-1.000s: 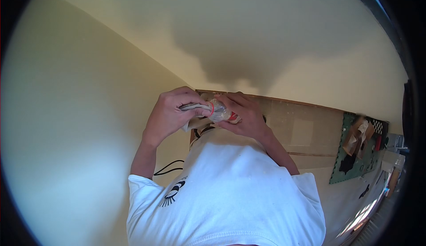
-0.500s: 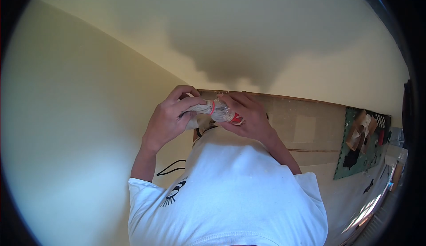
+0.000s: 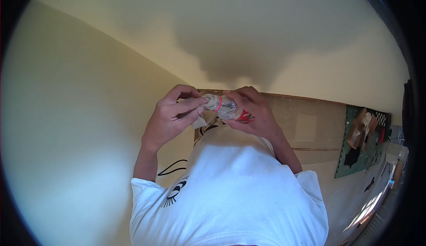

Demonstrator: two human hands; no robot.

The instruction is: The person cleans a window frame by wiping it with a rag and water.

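A clear plastic bottle with a red label lies tilted between my hands, above the white shirt. Around its neck end is a greyish-white cloth or string-like wrapping, with a thin red band round it. My right hand is wrapped round the bottle's label end. At the other end, my left hand pinches the tip of the wrapping between thumb and fingers. A pale piece of material hangs just below my left fingers; what it belongs to is unclear.
Beyond the hands is a brown board-like surface with a wooden edge against a pale wall. At the right lie a green mat, an opened brown package and a black item. A black cord loop shows at lower left.
The bottle and my right hand have shifted slightly right, showing more of the red label. My left fingers have moved closer together on the end of the wrapping.
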